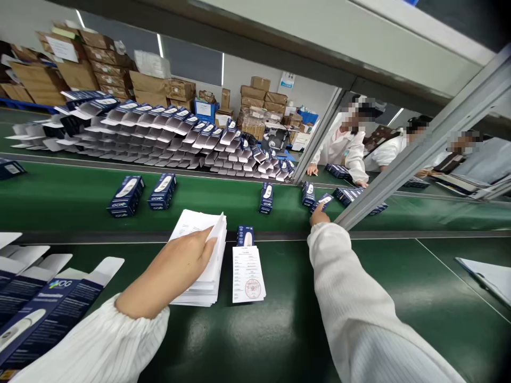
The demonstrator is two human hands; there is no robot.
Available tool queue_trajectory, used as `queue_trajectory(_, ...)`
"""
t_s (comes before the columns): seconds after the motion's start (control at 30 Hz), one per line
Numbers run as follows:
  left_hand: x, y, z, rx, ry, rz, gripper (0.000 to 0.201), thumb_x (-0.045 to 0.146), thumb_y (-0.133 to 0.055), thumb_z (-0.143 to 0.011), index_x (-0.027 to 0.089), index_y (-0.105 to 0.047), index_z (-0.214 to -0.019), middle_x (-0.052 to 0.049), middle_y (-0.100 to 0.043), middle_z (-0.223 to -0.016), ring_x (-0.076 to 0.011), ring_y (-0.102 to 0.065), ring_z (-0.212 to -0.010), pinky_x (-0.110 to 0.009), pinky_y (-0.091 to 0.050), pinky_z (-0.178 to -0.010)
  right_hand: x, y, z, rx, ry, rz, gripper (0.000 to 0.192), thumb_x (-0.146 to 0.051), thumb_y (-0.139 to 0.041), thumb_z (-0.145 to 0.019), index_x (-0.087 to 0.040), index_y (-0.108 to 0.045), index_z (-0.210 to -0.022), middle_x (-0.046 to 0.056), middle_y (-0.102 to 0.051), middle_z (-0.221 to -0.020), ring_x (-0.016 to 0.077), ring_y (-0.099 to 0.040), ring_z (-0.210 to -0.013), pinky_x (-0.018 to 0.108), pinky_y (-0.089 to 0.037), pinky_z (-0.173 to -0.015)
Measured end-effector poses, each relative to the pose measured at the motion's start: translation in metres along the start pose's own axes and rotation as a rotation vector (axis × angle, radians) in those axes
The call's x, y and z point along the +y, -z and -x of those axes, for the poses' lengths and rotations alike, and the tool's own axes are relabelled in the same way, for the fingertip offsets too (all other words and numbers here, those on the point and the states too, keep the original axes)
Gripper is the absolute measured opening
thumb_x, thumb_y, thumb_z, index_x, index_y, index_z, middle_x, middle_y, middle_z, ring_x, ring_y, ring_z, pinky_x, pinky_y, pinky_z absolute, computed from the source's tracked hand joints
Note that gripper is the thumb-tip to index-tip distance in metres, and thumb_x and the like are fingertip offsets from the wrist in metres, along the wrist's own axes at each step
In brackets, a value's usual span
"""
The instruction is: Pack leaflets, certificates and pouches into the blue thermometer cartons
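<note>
My left hand point(186, 260) lies over a thick stack of white folded leaflets point(199, 295), its thumb and fingers pinching the raised edge of the top leaflet point(217, 231). Stretched out to the conveyor, my right hand point(319, 216) has its fingers on a small blue thermometer box point(324, 200); part of the fingers is hidden. Between my hands, a small pile of white cards with a red stamp point(246, 271) overlaps the near end of another blue box point(245, 235).
Several closed blue boxes point(126, 196) stand along the green belt point(207, 194). Open empty boxes fill the far ledge point(159, 133) and the near left point(35, 314). A slanted metal post point(415, 143) rises beside my right hand. Co-workers point(343, 143) sit beyond it. A clipboard point(489, 276) lies right.
</note>
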State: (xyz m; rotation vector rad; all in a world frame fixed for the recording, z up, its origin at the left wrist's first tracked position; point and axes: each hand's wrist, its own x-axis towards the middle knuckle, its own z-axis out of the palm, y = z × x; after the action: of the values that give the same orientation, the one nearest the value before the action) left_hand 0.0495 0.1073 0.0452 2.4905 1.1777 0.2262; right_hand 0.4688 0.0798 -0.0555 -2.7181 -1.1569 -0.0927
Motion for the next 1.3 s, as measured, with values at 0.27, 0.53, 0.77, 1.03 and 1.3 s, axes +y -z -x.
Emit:
queue_trajectory(0.27, -0.003, 0.004, 0.002, 0.048, -0.062, 0.026, 0.039, 0.043, -0.027, -0.093, 0.019, -0.058, -0.095, -0.006, -0.064, -0.086, -0.0234, -0.061, -0.076, -0.033, -0.042, -0.066, -0.005, 0.020, 0.144, 0.054, 0.291, -0.129, 0.025, -0.021, -0.055, -0.092, -0.017, -0.057, -0.117, 0.007, -0.067, -0.104, 0.0211, -0.064, -0.095, 0.035, -0.052, -0.087)
queue_trajectory(0.53, 0.023, 0.038, 0.102, 0.415, 0.081, 0.444, 0.031, 0.045, -0.038, -0.093, 0.022, -0.058, -0.097, 0.002, -0.060, -0.080, -0.0155, -0.054, -0.072, -0.024, -0.039, -0.060, -0.052, 0.058, 0.225, -0.013, 0.978, -0.376, 0.039, -0.029, -0.072, -0.080, -0.016, -0.060, -0.115, 0.010, -0.060, -0.123, 0.0272, -0.049, -0.121, 0.045, -0.043, -0.103)
queue_trajectory(0.77, 0.000, -0.026, 0.146, -0.108, 0.647, 1.595, 0.055, 0.043, -0.064, -0.080, 0.029, -0.047, -0.130, -0.006, -0.066, -0.114, -0.0275, -0.064, -0.095, -0.033, -0.054, -0.070, -0.092, 0.048, 0.235, -0.195, 1.053, -0.407, 0.023, -0.019, -0.077, -0.074, -0.016, -0.061, -0.090, 0.013, -0.060, -0.120, 0.0276, -0.050, -0.118, 0.045, -0.047, -0.096)
queue_trajectory(1.03, 0.002, -0.061, 0.162, -0.315, 0.749, 1.876, 0.047, 0.036, -0.061, -0.085, 0.025, -0.050, -0.130, -0.007, -0.067, -0.117, -0.0257, -0.063, -0.105, -0.036, -0.052, -0.086, -0.093, 0.052, 0.222, -0.304, 1.010, -0.405, 0.018, -0.021, -0.078, -0.073, -0.019, -0.063, -0.083, 0.008, -0.058, -0.119, 0.0242, -0.052, -0.110, 0.040, -0.050, -0.090)
queue_trajectory(1.3, 0.023, -0.074, 0.141, -0.306, 0.707, 1.882, 0.040, 0.031, -0.061, -0.085, 0.017, -0.056, -0.122, -0.012, -0.069, -0.111, -0.0266, -0.066, -0.099, -0.037, -0.053, -0.083, -0.098, 0.050, 0.224, -0.296, 0.965, -0.428, 0.005, -0.016, -0.064, -0.085, -0.020, -0.066, -0.084, 0.005, -0.063, -0.113, 0.0223, -0.056, -0.108, 0.037, -0.047, -0.092)
